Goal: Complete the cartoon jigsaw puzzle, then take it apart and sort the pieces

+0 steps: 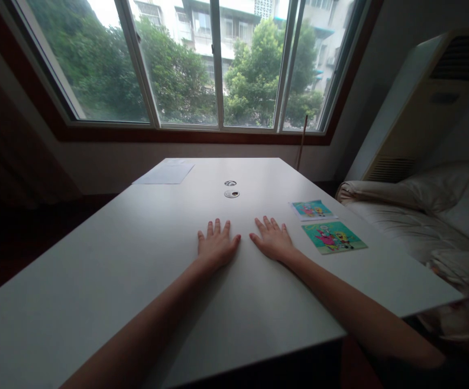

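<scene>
My left hand (215, 246) lies palm down on the white table (96, 270), fingers stretched out and holding nothing. My right hand (273, 239) rests flat beside it, a small gap between the two thumbs, also empty. Just right of my right hand lies a colourful cartoon picture card (334, 237) flat on the table. A second, smaller cartoon card (313, 209) sits a little farther back. Neither hand touches the cards.
Two round cable holes (231, 189) are set in the table beyond my hands. A sheet of paper (163, 173) lies at the far left. A bed with pale bedding (433, 210) stands to the right, an air conditioner unit (416, 102) behind it, a large window ahead.
</scene>
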